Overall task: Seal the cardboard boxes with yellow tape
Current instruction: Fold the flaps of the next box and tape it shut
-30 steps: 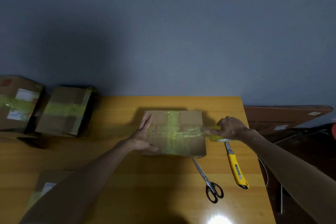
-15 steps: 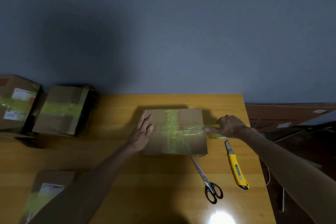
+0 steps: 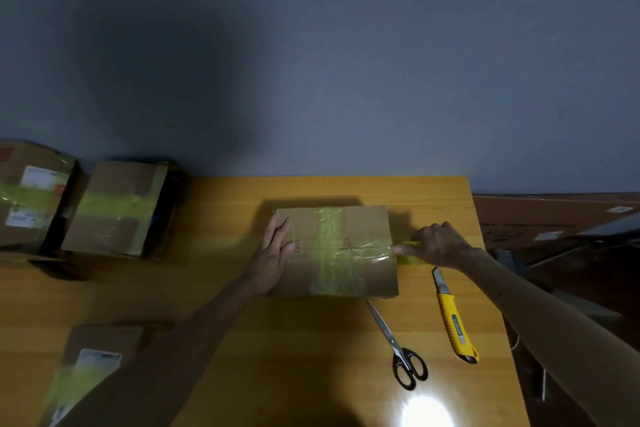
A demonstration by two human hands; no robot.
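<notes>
- Box (image 3: 367, 229) on the table (image 3: 311, 357) is pressed by the flat, straight-fingered left hand (image 3: 275, 253), as before.
- Tape roll (image 3: 409, 259) is still gripped by the right hand (image 3: 441, 246) at the box's right edge.

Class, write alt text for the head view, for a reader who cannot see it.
A left hand lies flat on a taped cardboard box on a wooden table, while the right hand holds yellow tape at its right edge. Scissors and a yellow knife lie nearer the camera.
</notes>
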